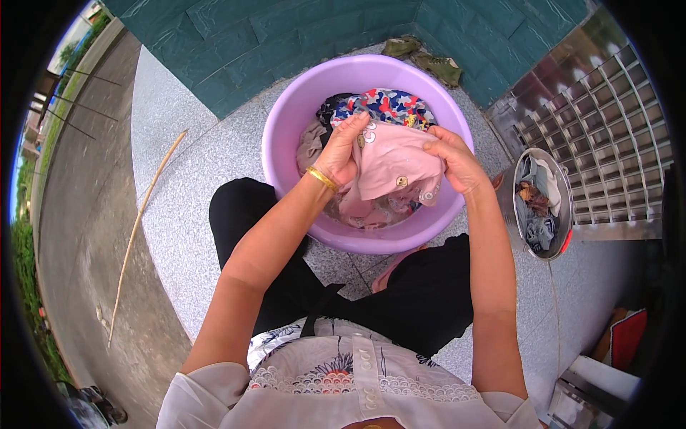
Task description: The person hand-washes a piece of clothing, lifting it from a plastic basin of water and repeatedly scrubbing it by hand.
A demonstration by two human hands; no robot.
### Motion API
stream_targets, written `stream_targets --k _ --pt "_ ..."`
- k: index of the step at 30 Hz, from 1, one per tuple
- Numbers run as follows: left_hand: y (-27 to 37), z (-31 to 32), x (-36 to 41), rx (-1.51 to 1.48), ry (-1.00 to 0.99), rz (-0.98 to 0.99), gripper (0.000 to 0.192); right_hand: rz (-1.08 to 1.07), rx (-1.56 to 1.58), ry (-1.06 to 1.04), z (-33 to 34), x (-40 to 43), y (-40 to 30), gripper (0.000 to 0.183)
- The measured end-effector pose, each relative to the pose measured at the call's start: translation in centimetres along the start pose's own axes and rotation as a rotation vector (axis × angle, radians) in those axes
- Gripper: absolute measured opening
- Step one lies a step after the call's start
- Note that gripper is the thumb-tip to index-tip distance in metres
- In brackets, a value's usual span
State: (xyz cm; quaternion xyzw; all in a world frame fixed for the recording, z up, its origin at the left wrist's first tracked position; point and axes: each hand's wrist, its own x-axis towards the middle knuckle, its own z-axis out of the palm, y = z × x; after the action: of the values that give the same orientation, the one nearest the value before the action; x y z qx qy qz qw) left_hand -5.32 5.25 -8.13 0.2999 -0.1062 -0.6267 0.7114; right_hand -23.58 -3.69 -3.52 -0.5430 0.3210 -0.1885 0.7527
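Note:
Both hands hold a wet pink printed garment (399, 158) stretched between them over a purple plastic basin (370, 244). My left hand (343, 153), with a gold bracelet at the wrist, grips its left edge, thumb on top. My right hand (455, 161) pinches the cloth at its upper right. Behind the garment a red, white and blue patterned cloth (394, 104) lies in the basin, beside a dark cloth (326, 111) and a greyish-mauve cloth (312, 145). More pink fabric (370, 213) sits in water at the near side of the basin.
A metal bucket (510, 214) of clothes stands at the right, near a metal lattice gate (600, 145). Green shoes (439, 68) lie against the teal tiled wall (300, 37). A long thin stick (140, 214) lies on the left, across the speckled floor's edge.

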Motion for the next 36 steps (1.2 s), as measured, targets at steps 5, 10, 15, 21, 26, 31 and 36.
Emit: stream_targets --k 5,10,15,21,26,31,36 --pt "0.3 0.9 -0.4 -0.093 -0.004 -0.112 0.015 -0.007 -0.061 -0.031 -0.9 0.2 0.5 0.018" --pt "-0.5 -0.7 0.3 0.015 0.009 0.025 0.008 -0.040 0.006 0.111 0.1 0.2 0.4 0.014" --pt "-0.7 -0.5 0.5 0.077 -0.003 0.021 0.010 -0.047 -0.040 0.083 -0.7 0.5 0.8 0.012" --pt "-0.7 -0.6 0.4 0.102 -0.049 0.013 0.017 -0.058 -0.118 0.068 -0.9 0.6 1.0 0.013" --pt "-0.7 -0.1 0.0 0.089 -0.015 -0.008 0.016 -0.010 -0.186 0.094 -0.5 0.3 0.9 0.014" --pt "-1.4 -0.1 -0.1 0.053 0.014 -0.045 0.014 0.004 -0.245 0.182 -0.7 0.9 1.6 0.018" --pt "-2.5 -0.1 -0.1 0.085 0.106 -0.105 0.011 -0.032 -0.172 0.261 -0.5 1.0 1.9 0.018"
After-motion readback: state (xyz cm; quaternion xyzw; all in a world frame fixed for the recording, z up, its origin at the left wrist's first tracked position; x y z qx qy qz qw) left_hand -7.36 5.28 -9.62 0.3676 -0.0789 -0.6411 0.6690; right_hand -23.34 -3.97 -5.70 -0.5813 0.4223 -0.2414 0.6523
